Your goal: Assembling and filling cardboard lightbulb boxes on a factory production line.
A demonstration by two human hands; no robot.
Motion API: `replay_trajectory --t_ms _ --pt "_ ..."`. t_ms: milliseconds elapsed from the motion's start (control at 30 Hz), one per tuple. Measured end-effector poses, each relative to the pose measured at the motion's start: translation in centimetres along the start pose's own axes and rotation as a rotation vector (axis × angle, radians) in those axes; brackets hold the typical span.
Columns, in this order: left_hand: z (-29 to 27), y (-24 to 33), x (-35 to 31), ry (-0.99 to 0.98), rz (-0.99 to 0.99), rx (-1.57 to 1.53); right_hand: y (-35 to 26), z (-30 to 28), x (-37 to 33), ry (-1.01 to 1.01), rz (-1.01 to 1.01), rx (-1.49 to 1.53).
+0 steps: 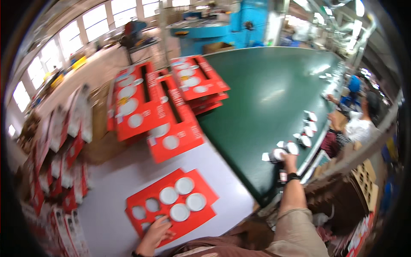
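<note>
On the pale table in front of me lies a flat red card sheet with round holes. Several white round pieces sit in the holes at its right side; grey shows through the holes at its left. My left hand rests at the sheet's lower left, fingers loosely apart, with nothing visible in them. Far out to the right, my right hand reaches over the green conveyor belt. Its fingers close on a white-faced round piece with dark parts; blur hides the exact grip. Another white-faced piece is right beside it.
Stacks of printed red cards stand at the table's far side beside the green belt. More round pieces lie along the belt's right edge, near a co-worker. Folded red-and-white cartons are piled at left.
</note>
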State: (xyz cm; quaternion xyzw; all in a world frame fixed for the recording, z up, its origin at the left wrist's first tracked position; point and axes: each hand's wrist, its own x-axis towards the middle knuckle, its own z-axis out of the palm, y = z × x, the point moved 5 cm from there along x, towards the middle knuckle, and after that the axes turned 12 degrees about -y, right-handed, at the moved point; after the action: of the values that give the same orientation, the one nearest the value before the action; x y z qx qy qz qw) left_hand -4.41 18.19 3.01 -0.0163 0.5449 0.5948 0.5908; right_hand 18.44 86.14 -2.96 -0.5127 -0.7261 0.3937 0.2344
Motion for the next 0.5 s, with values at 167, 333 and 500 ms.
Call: replay_trajectory --t_ms 167,333,500 --pt "-1.4 0.2 -1.0 0.076 0.067 0.049 -1.9 3.0 -3.2 -0.135 0.154 0.173" --pt "-1.5 0.3 -1.4 0.079 0.108 0.069 -5.5 4.5 -8.2 -0.2 0.134 0.153" --pt "0.1 1.3 -2.5 0.095 0.189 0.189 -13.0 6.1 -14.5 -0.353 -0.117 0.506"
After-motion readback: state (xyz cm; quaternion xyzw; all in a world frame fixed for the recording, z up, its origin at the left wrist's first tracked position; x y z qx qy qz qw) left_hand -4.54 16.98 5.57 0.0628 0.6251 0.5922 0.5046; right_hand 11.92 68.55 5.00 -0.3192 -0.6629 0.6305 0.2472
